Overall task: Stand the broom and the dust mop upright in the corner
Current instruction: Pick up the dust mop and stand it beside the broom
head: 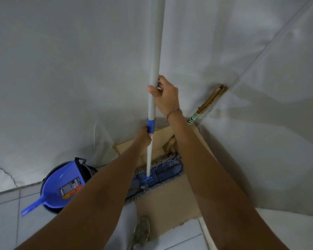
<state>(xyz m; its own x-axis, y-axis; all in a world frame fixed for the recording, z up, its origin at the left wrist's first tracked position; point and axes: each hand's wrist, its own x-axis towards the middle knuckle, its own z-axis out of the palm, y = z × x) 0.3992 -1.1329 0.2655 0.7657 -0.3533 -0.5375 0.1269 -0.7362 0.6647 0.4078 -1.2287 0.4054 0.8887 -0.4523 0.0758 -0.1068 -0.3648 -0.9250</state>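
The dust mop (167, 169) has a flat blue head with a grey fringe and rests on brown cardboard (167, 199) on the floor. Its long grey pole (156, 51) rises nearly upright past the top of the view. My right hand (163, 93) grips the pole high up. My left hand (145, 135) grips it lower, just below the blue collar (150, 125). The broom (209, 101) leans in the corner where the two white walls meet, showing straw-coloured sticks bound with a green and white wrap; its lower part is hidden behind my right arm.
A blue dustpan (61, 184) leans against a dark bucket (89, 171) at the left wall's base. White walls close in on the left and right. My shoe (141, 230) stands on the pale tiled floor by the cardboard's near edge.
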